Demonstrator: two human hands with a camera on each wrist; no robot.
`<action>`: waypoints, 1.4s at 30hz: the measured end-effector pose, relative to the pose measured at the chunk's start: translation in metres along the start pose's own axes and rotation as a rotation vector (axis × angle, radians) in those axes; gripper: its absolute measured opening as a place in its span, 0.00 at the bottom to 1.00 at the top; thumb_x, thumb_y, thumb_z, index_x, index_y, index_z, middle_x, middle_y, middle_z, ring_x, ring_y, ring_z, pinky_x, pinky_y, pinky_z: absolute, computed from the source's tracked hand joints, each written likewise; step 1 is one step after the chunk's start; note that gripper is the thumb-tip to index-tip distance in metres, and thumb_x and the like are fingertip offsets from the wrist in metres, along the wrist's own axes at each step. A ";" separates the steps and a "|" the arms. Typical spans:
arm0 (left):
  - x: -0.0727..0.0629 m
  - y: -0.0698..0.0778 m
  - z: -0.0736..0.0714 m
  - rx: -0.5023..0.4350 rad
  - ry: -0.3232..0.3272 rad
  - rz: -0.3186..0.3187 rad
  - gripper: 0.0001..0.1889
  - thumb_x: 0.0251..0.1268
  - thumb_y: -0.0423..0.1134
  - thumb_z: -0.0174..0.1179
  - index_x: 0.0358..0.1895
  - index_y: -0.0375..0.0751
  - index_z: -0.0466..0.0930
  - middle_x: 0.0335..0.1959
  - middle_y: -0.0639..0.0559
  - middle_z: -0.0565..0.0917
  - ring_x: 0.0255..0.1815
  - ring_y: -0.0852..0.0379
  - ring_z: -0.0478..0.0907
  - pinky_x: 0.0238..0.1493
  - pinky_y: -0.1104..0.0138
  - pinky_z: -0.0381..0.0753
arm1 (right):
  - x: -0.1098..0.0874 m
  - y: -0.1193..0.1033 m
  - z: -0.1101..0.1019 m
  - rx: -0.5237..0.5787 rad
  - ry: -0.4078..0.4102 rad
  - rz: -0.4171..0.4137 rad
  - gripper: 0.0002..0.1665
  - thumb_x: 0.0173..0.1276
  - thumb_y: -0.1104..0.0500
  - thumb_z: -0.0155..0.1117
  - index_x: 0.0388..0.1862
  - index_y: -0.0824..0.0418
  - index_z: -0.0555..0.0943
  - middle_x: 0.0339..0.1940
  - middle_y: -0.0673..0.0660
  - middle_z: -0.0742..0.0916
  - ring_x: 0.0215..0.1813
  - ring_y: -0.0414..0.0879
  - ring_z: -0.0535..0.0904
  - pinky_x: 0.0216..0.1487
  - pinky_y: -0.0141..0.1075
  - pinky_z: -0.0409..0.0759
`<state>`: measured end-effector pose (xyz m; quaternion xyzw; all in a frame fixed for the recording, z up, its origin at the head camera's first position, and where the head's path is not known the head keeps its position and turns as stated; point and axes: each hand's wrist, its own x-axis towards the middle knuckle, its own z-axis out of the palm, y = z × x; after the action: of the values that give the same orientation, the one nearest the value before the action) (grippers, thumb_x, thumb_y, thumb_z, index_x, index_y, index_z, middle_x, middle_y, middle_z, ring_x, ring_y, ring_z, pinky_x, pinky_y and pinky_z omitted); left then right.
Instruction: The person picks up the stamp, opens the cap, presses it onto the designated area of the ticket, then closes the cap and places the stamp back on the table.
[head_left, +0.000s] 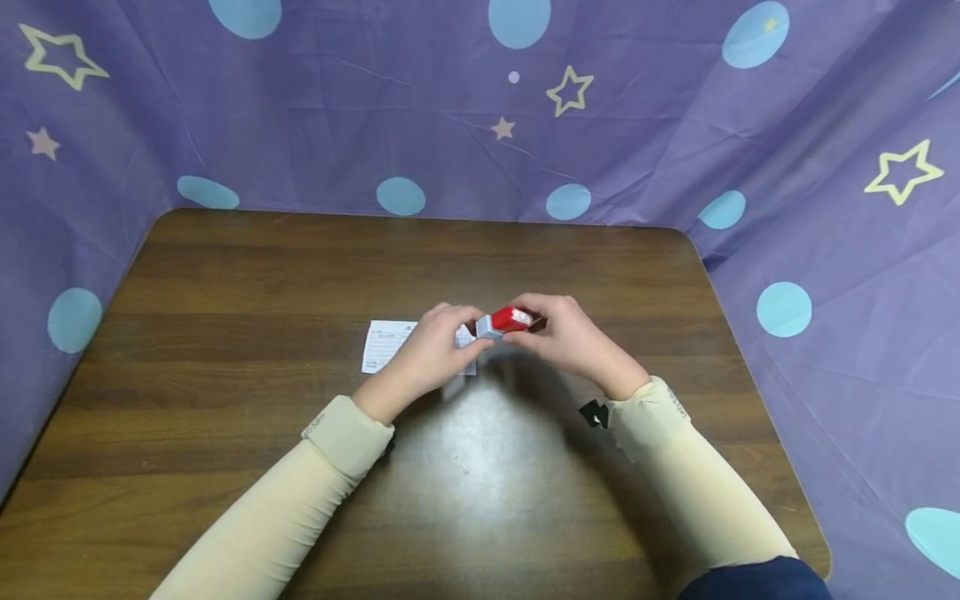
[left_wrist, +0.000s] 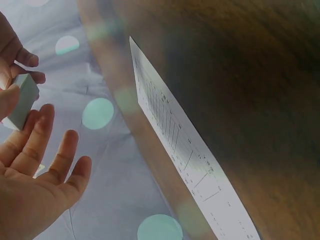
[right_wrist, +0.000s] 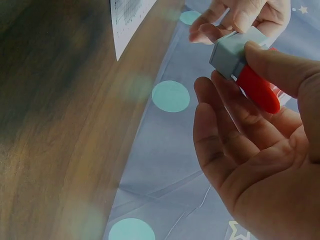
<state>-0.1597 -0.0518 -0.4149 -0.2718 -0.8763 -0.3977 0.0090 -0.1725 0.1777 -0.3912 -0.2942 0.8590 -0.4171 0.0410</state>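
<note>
A small stamp with a red body (head_left: pixel 511 318) and a grey block-shaped end (head_left: pixel 487 327) is held above the table between both hands. My left hand (head_left: pixel 431 343) pinches the grey end between thumb and fingers; its other fingers spread out in the left wrist view. From the other side, my right hand (head_left: pixel 572 335) grips the stamp, with the thumb across the point where red meets grey in the right wrist view. Below and behind the left hand lies a white printed form (head_left: pixel 385 343) with ruled lines, partly covered by that hand.
The brown wooden table (head_left: pixel 247 283) stretches out all round the hands. A purple curtain (head_left: pixel 450 142) with blue dots and stars hangs along its back and sides. A black piece (head_left: pixel 594 414) shows at the right cuff.
</note>
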 end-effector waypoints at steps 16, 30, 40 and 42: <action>0.000 0.005 0.003 0.005 0.009 0.010 0.10 0.62 0.40 0.73 0.43 0.41 0.88 0.34 0.55 0.85 0.40 0.51 0.76 0.44 0.56 0.74 | -0.005 -0.002 -0.005 0.002 -0.034 -0.023 0.13 0.62 0.64 0.78 0.45 0.61 0.87 0.33 0.47 0.87 0.34 0.42 0.82 0.38 0.38 0.84; -0.001 0.004 0.005 0.051 0.005 0.041 0.11 0.61 0.40 0.74 0.42 0.38 0.89 0.35 0.53 0.87 0.39 0.49 0.77 0.43 0.56 0.75 | -0.009 0.002 -0.020 -0.047 0.020 0.005 0.14 0.61 0.64 0.79 0.45 0.59 0.87 0.32 0.47 0.86 0.31 0.42 0.80 0.34 0.36 0.80; -0.004 0.015 0.028 0.162 -0.072 0.075 0.12 0.61 0.42 0.74 0.42 0.40 0.88 0.36 0.53 0.88 0.41 0.51 0.78 0.48 0.53 0.74 | -0.015 0.008 -0.025 -0.103 0.037 0.054 0.14 0.62 0.63 0.78 0.46 0.61 0.87 0.35 0.50 0.87 0.33 0.43 0.81 0.36 0.39 0.81; -0.007 0.018 0.036 0.179 -0.091 0.090 0.11 0.60 0.43 0.74 0.42 0.41 0.89 0.36 0.54 0.88 0.40 0.52 0.78 0.47 0.54 0.74 | -0.016 0.010 -0.027 -0.123 0.041 0.058 0.14 0.62 0.63 0.78 0.46 0.61 0.86 0.35 0.51 0.87 0.33 0.44 0.81 0.36 0.39 0.81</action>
<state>-0.1381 -0.0202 -0.4285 -0.3266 -0.8949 -0.3041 0.0112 -0.1726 0.2094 -0.3840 -0.2628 0.8917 -0.3682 0.0174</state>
